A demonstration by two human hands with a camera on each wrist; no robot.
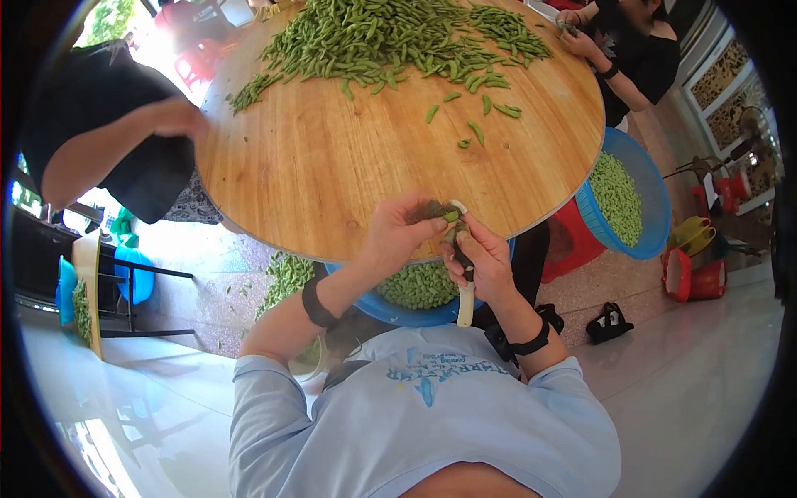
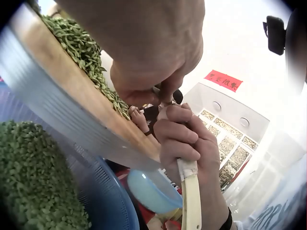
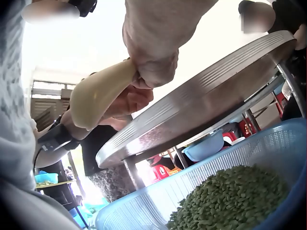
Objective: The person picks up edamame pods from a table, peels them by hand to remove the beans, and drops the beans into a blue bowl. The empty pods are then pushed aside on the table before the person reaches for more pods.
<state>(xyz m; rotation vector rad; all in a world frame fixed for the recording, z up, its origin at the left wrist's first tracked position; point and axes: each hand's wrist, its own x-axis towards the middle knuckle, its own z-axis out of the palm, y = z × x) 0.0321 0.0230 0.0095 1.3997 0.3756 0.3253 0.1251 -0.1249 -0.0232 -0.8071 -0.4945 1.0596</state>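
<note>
Head view leaves the work itself hard to read: the pod (image 1: 449, 217) is a small green tip showing between the fingertips at the near edge of the round wooden worktop (image 1: 332, 166), and the knife's blade is hidden behind the fingers, so only its cream handle (image 1: 466, 305) shows, pointing down toward the person's chest. The left hand (image 1: 401, 232) pinches the pod from the left with curled fingers; the right hand (image 1: 481, 261) is wrapped round the knife just beside it, the two hands touching at the pod. Left wrist view shows what the head view cannot: the right hand's fingers (image 2: 178, 134) curled tight about the top of the handle (image 2: 191, 201), with the underside of the worktop rim alongside, though the pod is lost behind the left hand's knuckles. Right wrist view, looking up from below, cuts the hand off at the top edge and shows the handle's rounded butt (image 3: 98, 98) and, directly beneath the hands, the blue basket (image 3: 158, 201) heaped with shelled beans (image 3: 235, 199). Head view alone takes in the large pile of unshelled pods (image 1: 390, 41) across the far side of the worktop and a second blue basket (image 1: 650, 195) of beans to the right.
</note>
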